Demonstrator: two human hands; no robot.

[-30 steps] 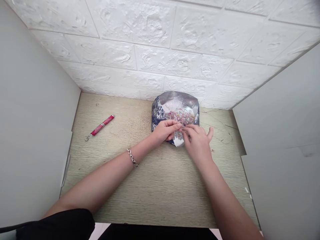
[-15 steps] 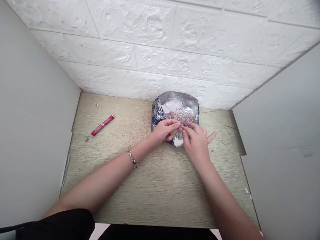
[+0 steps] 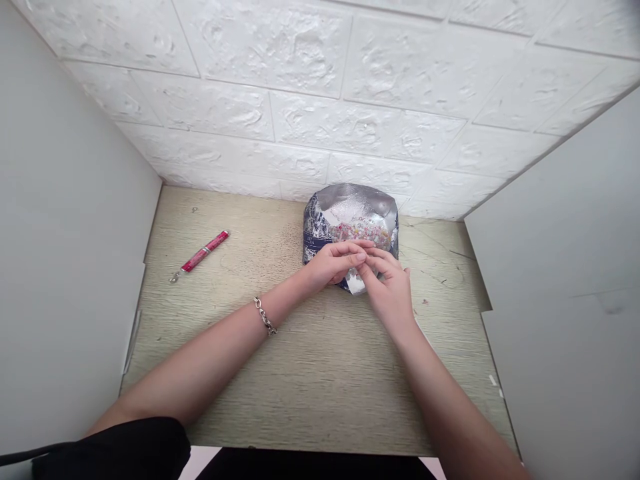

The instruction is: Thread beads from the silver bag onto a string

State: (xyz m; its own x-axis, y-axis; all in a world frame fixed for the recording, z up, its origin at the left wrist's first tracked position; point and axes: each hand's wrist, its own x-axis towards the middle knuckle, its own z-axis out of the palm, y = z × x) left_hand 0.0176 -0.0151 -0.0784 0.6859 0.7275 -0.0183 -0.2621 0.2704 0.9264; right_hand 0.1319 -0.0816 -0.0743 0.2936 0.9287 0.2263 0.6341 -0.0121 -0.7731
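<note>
Small mixed beads (image 3: 363,231), pink, white and yellow, lie in an open silver-lined bag (image 3: 356,195) with a dark blue printed outside, set against the back wall. My left hand (image 3: 336,263) and my right hand (image 3: 387,283) meet over the near part of the bag, fingertips pressed together. Both hands are closed at the fingers. Whatever is pinched between them is too small or too hidden to name. My fingers cover part of the beads.
A red pen-like stick (image 3: 205,251) with a silver band and a clear charm at its end lies on the left of the wooden table (image 3: 300,373). Thin dark threads (image 3: 440,257) lie right of the bag. Grey panels stand at both sides, with a white brick-pattern wall behind.
My left fingers have stretched forward over my right fingertips. My right hand has drawn slightly inward, and its outstretched little finger has folded in. The bag and the red stick have stayed put.
</note>
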